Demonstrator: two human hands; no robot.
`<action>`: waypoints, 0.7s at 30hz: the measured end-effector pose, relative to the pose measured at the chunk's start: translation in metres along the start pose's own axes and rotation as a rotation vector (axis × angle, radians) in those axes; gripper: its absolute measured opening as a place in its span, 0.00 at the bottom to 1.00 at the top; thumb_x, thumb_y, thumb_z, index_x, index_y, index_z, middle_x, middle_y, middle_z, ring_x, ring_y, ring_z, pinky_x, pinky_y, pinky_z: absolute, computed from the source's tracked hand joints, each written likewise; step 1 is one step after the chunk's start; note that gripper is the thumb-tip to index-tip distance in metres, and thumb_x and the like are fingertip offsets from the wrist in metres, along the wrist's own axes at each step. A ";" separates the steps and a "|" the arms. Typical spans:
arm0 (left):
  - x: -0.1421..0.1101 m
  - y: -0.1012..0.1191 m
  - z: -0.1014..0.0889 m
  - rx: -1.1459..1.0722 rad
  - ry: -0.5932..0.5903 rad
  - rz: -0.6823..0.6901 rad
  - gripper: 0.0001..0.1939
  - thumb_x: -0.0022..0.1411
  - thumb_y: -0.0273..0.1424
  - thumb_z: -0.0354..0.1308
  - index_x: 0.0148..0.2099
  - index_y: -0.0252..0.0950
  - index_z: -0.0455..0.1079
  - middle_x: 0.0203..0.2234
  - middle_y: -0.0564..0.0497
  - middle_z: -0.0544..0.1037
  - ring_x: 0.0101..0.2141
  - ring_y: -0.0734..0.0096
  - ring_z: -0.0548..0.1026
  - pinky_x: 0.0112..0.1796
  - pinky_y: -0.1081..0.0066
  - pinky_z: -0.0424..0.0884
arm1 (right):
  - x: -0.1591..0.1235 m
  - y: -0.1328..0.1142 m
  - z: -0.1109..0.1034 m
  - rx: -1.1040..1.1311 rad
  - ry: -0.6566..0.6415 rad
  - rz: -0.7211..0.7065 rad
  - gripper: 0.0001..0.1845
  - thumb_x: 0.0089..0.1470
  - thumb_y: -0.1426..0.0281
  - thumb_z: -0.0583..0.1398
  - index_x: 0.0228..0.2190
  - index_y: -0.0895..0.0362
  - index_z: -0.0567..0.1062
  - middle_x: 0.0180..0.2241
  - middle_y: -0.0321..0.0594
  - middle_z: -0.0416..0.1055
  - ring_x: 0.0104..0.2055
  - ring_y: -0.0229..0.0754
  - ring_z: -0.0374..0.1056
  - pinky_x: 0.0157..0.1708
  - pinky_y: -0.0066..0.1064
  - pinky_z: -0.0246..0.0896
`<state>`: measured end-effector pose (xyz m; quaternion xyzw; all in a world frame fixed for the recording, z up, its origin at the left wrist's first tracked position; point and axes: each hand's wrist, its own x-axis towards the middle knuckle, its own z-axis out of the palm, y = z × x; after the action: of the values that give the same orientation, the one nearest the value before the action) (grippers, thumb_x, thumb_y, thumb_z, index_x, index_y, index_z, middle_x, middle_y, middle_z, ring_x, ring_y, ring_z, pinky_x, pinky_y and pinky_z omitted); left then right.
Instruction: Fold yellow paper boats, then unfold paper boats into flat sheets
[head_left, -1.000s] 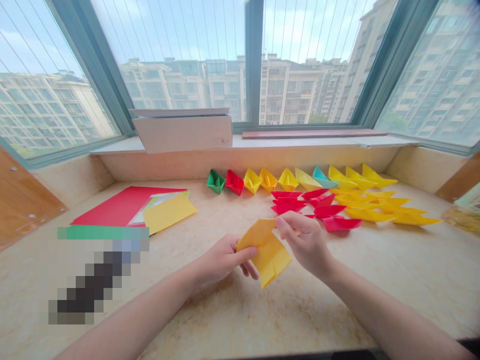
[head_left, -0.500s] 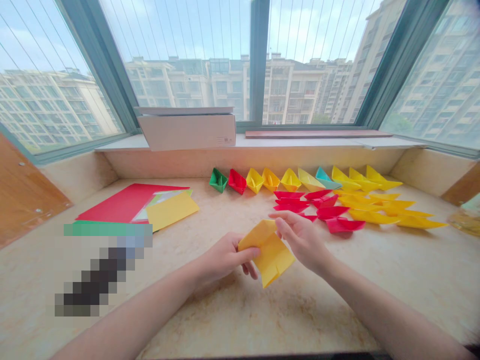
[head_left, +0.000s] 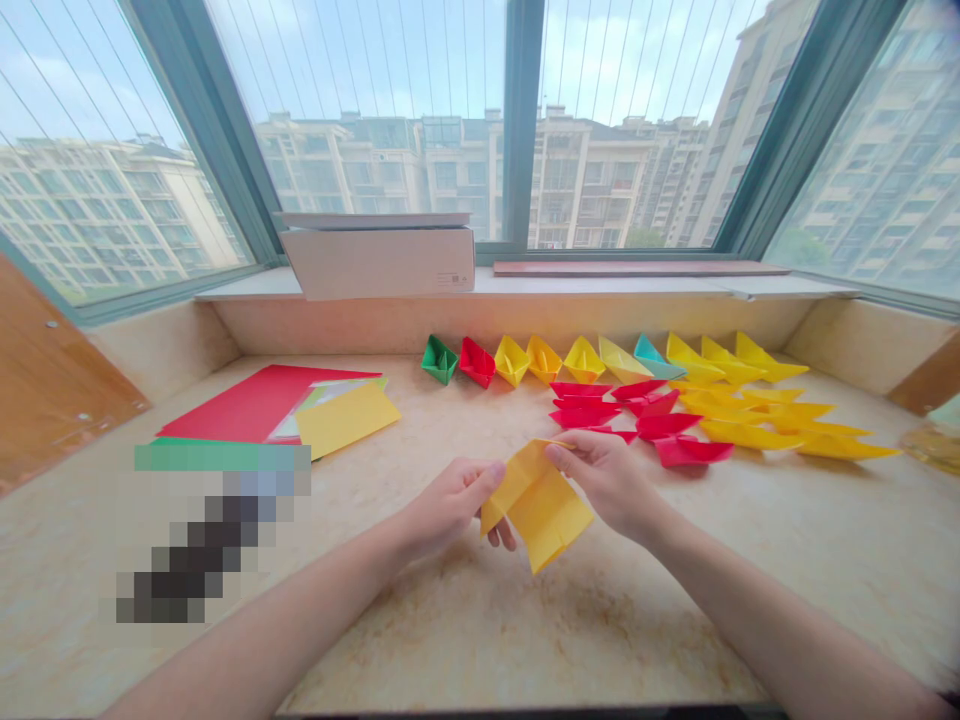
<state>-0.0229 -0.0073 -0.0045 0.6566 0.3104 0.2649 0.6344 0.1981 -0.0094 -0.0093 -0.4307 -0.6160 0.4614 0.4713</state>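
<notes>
A partly folded sheet of yellow paper [head_left: 551, 505] is held above the counter between my two hands. My left hand [head_left: 457, 505] pinches its left side, thumb on top and fingers underneath. With thumb and fingers, my right hand [head_left: 604, 475] grips the upper right edge. Creases run across the paper, and its lower flap hangs open toward me. Just beyond my right hand lie several red paper boats [head_left: 694, 452], with yellow paper boats [head_left: 757, 434] to their right.
Along the back wall runs a row of folded boats, from a green boat [head_left: 439, 362] to yellow ones. Red sheets [head_left: 232, 405] and a yellow sheet [head_left: 349, 415] lie at left, near a pixelated dark object [head_left: 199, 555]. A white box [head_left: 382, 263] stands on the sill.
My left thumb has moved up to the paper's left edge and the left flap has bent downward. My right fingers have closed on the upper edge.
</notes>
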 end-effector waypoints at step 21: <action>0.007 -0.006 -0.003 0.229 0.124 -0.031 0.13 0.60 0.34 0.60 0.41 0.30 0.79 0.32 0.47 0.81 0.30 0.69 0.76 0.31 0.73 0.73 | 0.003 -0.004 -0.001 -0.058 -0.053 0.016 0.09 0.52 0.63 0.66 0.32 0.56 0.81 0.33 0.40 0.80 0.36 0.43 0.74 0.35 0.32 0.68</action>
<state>-0.0209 0.0002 -0.0110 0.7020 0.3874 0.2579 0.5390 0.1980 -0.0069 -0.0049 -0.4369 -0.6380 0.4583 0.4381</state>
